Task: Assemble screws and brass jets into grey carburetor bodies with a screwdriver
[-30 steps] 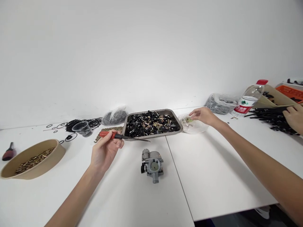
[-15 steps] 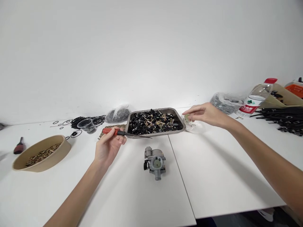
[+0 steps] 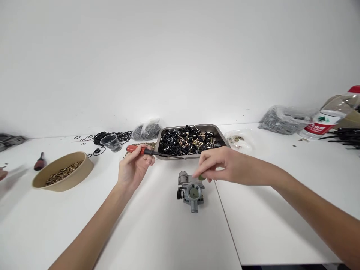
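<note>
I see room on the white table (image 3: 146, 232) this side of the tray (image 3: 221, 135). The grey metal part (image 3: 191, 193) sits there. The left hand (image 3: 133, 168) grips a screwdriver (image 3: 148, 152), whose tip could snag the tray's near rim; the right hand (image 3: 225, 165) pinches a small green piece (image 3: 201, 177), easily dropped if fingers slacken.

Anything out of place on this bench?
Slightly: several black rings lie loose left of the clear plastic cup, apart from the tangled black heap, and small pieces lie outside any container near the red-labelled bottle.
</note>
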A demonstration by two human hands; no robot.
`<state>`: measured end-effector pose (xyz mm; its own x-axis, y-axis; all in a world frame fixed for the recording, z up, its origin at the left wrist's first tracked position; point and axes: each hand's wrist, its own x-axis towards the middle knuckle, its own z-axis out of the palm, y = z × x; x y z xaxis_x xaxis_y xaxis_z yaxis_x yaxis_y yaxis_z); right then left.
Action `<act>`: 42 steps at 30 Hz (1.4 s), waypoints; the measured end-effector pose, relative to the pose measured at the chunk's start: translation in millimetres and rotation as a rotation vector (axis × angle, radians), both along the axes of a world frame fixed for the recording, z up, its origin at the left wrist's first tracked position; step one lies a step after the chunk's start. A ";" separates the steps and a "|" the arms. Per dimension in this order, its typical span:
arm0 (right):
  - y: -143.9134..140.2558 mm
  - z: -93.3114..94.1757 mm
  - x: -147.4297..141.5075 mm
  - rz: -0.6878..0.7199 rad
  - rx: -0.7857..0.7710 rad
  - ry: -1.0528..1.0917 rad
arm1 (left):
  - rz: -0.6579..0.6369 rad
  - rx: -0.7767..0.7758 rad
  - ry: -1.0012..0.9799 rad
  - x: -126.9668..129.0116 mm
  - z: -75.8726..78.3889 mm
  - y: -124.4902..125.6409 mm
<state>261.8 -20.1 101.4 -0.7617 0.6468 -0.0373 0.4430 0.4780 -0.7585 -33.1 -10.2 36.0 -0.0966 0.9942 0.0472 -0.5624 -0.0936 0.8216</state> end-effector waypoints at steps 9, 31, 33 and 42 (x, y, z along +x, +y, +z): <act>10.5 -4.8 -12.8 0.015 0.071 -0.003 | -0.006 0.002 0.011 -1.1 -7.6 8.5; 115.3 -33.8 84.3 -0.485 0.243 -0.268 | 0.018 -0.003 0.016 -7.0 -4.6 7.9; 122.7 -33.7 63.1 -0.442 0.263 -0.217 | 0.033 -0.006 0.007 -9.2 -4.3 8.8; 136.6 -85.1 -15.8 -0.400 0.520 -0.255 | 0.165 0.061 -0.007 -33.5 3.6 18.2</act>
